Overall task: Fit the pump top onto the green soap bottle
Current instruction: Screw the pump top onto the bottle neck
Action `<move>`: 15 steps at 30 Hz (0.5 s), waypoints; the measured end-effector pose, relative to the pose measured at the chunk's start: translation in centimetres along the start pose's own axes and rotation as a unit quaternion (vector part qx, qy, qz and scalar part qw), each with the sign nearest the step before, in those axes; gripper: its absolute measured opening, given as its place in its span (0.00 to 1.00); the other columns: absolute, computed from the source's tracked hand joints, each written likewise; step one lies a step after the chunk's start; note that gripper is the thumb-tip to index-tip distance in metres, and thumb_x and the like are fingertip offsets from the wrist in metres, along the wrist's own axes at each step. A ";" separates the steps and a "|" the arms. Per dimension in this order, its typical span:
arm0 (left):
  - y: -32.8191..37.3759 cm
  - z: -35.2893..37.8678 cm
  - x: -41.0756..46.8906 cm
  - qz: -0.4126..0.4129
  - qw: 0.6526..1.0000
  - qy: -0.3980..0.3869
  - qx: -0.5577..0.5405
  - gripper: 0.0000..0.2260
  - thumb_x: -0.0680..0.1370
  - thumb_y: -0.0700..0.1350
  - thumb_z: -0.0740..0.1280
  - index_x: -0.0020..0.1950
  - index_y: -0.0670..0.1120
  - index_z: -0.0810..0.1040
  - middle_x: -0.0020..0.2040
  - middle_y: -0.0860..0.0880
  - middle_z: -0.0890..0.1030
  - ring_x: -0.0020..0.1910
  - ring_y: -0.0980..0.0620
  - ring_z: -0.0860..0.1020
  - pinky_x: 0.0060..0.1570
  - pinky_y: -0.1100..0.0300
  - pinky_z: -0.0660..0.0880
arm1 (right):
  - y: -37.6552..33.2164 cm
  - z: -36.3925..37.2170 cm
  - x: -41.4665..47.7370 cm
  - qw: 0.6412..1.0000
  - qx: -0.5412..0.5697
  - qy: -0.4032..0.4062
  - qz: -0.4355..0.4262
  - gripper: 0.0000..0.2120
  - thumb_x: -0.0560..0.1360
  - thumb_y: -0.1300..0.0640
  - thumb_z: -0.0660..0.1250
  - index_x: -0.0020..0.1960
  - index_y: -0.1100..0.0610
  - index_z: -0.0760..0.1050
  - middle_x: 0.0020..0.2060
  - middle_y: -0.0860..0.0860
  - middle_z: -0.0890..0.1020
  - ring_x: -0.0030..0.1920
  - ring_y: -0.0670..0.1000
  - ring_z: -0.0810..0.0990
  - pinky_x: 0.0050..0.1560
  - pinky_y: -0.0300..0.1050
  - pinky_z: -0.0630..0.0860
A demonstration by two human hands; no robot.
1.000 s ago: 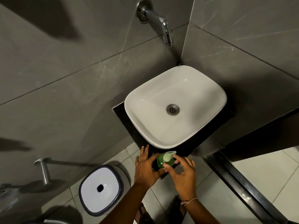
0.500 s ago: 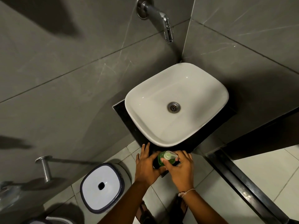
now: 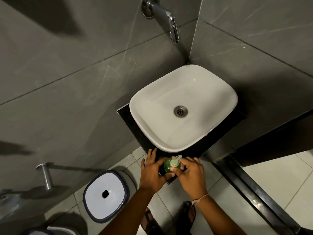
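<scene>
The green soap bottle (image 3: 167, 165) stands on the near corner of the black counter (image 3: 128, 116), just in front of the white basin. A pale, translucent pump top (image 3: 176, 161) sits on its neck, nozzle pointing up and right. My left hand (image 3: 153, 172) wraps the bottle's left side, thumb under it and fingers spread on the counter. My right hand (image 3: 191, 177) pinches the pump collar with thumb and fingers from the right. The lower part of the bottle is hidden by both hands.
A white basin (image 3: 199, 77) with a metal drain fills the counter; a chrome tap (image 3: 171, 22) juts from the grey tiled wall above it. On the floor at left stands a white-lidded bin (image 3: 105, 195). A chrome wall peg (image 3: 45, 173) sticks out left. My sandalled feet show below.
My right hand's fingers have shifted around the pump collar and closed in on it. The nozzle stays pointing up and right. The left hand keeps its hold on the bottle.
</scene>
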State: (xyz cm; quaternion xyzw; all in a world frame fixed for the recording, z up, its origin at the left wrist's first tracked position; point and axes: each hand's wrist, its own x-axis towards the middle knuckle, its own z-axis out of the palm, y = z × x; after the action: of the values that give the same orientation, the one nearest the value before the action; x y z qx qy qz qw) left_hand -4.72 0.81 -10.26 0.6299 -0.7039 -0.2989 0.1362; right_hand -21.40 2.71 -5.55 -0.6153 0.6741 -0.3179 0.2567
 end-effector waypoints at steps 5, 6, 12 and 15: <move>0.1 0.0 0.0 -0.005 1.000 0.006 0.001 0.28 0.68 0.61 0.71 0.67 0.60 0.71 0.80 0.49 0.53 0.79 0.48 0.45 0.74 0.37 0.48 | -1.5 1.4 -0.2 0.997 -0.007 0.038 0.066 0.20 0.59 0.47 0.82 0.39 0.54 0.74 0.30 0.38 0.69 0.41 0.56 0.78 0.41 0.56 0.79; 0.1 0.1 -0.1 -0.007 1.000 0.009 -0.005 0.28 0.68 0.61 0.71 0.67 0.60 0.71 0.80 0.49 0.54 0.79 0.48 0.44 0.74 0.37 0.48 | -1.7 1.7 -0.2 0.996 -0.001 0.047 0.072 0.22 0.59 0.46 0.82 0.41 0.54 0.74 0.31 0.37 0.69 0.42 0.56 0.79 0.41 0.56 0.79; 0.0 0.1 0.0 -0.010 1.000 0.001 0.000 0.28 0.69 0.63 0.70 0.68 0.60 0.70 0.80 0.49 0.53 0.79 0.48 0.44 0.74 0.38 0.48 | -0.4 1.4 -1.3 0.996 0.080 0.025 0.041 0.23 0.67 0.49 0.78 0.62 0.44 0.80 0.46 0.45 0.81 0.50 0.52 0.78 0.49 0.53 0.80; 0.0 0.1 0.0 -0.008 1.000 -0.001 0.004 0.29 0.68 0.63 0.71 0.68 0.61 0.70 0.80 0.49 0.53 0.79 0.48 0.45 0.74 0.38 0.49 | -0.3 1.2 -1.1 0.993 0.097 0.037 0.050 0.15 0.66 0.51 0.78 0.51 0.42 0.82 0.39 0.43 0.77 0.43 0.50 0.76 0.42 0.49 0.77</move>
State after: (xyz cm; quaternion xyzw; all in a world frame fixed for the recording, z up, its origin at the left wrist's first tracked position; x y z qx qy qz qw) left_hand -4.76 0.84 -10.37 0.6357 -0.7001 -0.2978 0.1304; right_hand -20.17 3.67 -6.17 -0.5413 0.6790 -0.3907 0.3055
